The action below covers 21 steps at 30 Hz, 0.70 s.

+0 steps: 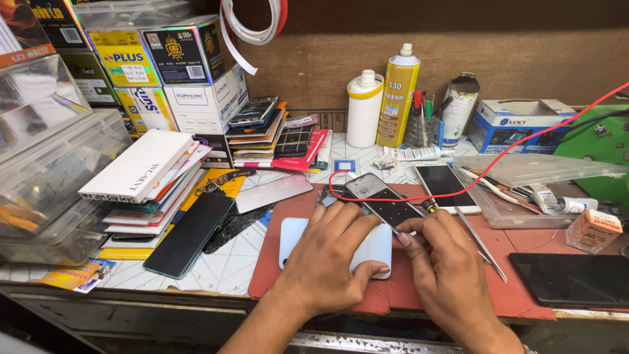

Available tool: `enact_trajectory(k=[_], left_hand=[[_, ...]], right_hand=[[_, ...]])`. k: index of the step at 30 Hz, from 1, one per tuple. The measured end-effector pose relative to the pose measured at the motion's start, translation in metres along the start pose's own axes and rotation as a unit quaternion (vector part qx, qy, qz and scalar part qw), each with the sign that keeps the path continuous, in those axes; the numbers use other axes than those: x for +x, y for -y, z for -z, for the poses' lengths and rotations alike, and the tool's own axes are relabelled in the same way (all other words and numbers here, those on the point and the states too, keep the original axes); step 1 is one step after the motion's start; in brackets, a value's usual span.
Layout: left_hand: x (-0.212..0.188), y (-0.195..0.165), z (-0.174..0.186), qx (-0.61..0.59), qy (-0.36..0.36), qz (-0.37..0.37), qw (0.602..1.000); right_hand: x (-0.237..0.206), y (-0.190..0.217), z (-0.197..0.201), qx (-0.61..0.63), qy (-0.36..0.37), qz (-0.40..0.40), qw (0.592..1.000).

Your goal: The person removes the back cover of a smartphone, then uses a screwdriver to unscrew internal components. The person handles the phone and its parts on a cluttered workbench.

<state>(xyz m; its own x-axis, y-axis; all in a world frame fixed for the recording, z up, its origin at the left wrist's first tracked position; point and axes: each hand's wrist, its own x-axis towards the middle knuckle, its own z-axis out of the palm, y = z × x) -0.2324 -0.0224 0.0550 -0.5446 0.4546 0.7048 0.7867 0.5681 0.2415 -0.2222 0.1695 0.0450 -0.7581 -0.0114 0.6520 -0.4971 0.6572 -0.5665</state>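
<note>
Your left hand [331,252] lies flat, fingers spread, pressing down on the white pad [295,239] on the red mat [524,295], fingertips touching the opened phone frame [383,200]. Nothing is gripped there. Your right hand [445,259] is pinched narrow, thumb and forefinger closed on a slim tool [429,207] at the frame's lower edge. Metal tweezers [481,244] lie just beside that hand, and a red wire [472,183] loops over the frame.
</note>
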Motion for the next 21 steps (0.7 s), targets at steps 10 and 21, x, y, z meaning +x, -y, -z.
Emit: enact_trajectory(k=[10, 21], left_hand=[[0.0000, -0.0043, -0.0029, 0.004, -0.002, 0.002, 1.000], [0.0043, -0.0072, -0.0072, 0.012, 0.003, 0.003, 1.000]], right_hand=[[-0.0028, -0.0008, 0.0035, -0.006, -0.004, 0.012, 1.000], [-0.0022, -0.0092, 0.0073, 0.001, -0.006, 0.023, 1.000]])
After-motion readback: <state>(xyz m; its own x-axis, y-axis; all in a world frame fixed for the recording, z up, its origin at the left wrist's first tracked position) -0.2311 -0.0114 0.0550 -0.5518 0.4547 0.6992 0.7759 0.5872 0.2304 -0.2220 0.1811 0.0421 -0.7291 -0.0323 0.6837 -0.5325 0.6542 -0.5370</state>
